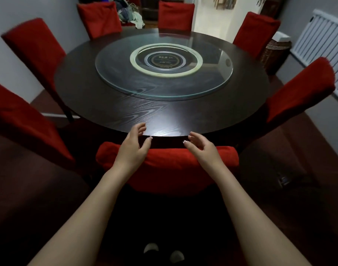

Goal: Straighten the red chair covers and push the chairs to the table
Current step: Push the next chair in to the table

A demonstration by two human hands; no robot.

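**Near chair** [168, 181]: stands at the near edge of the bench [99, 104], with the top of its back just below that edge. It looks pushed in, or nearly so.

**Red cover** [170, 160]: drawn over the chair back. Its long axis runs left to right, parallel to the near edge. It bulges at both ends and looks somewhat bunched.

**My left hand** [132, 148]: above the cover's left half. The fingers [140, 128] are loosely spread and slightly curled, holding nothing, and the tips reach over the bench edge.

**My right hand** [204, 150]: above the right half, likewise relaxed and empty.

**Relation:** the cover lies beneath both hands and slightly toward me from the fingertips. Neither hand is nearer, and each has its own half. I cannot tell whether my wrists touch the cloth.

**Next move, as I judge it:** down and back onto the top, one hand to each end.

**Also present:** a glass turntable [125, 81] at the bench centre, and red-covered chairs at the left edge [24, 121] and right edge [298, 91].
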